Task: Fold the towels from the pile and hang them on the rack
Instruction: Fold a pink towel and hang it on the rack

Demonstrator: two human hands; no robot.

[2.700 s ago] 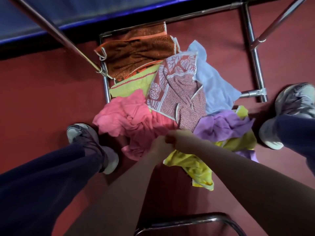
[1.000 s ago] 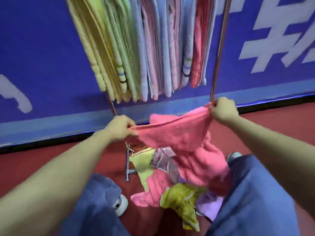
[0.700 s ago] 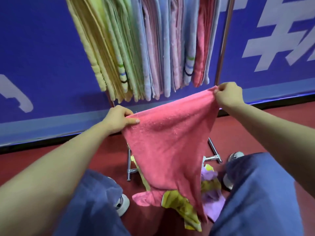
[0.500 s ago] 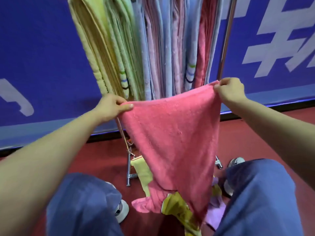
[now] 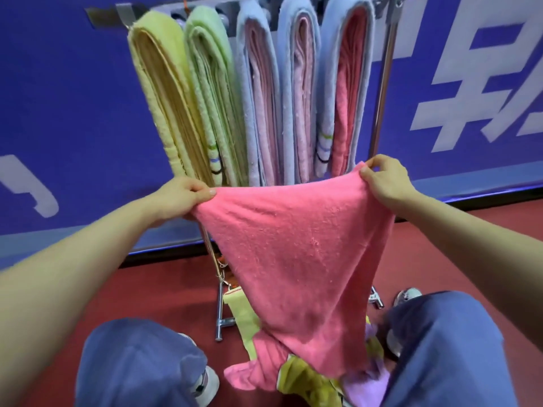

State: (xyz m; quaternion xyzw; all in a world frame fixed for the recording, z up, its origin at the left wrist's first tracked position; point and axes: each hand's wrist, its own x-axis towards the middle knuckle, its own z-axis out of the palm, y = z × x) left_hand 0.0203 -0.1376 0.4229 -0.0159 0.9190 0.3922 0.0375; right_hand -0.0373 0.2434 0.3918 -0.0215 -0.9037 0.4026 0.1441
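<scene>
Well, the blue wall point(image 5: 73, 98) with its big white lettering fills the far side, and the red floor point(image 5: 164, 292) runs up to it. Against the wall stands the metal rack point(image 5: 385, 83), and folded towels point(image 5: 258, 98) hang over its top bar in a tight row: yellow at the left, then green, then blue and pink ones to the right. Nearer, a pink towel point(image 5: 293, 259) is held up spread in the air in front of the rack, its top edge stretched level and its lower part narrowing down to the pile point(image 5: 308, 383) on the floor (yellow, lilac and pink pieces, partly hidden between the person's knees). The left hand point(image 5: 182, 198) pinches the towel's left top corner between thumb and curled fingers. The right hand point(image 5: 385, 183) pinches the right top corner the same way, a little higher.
</scene>
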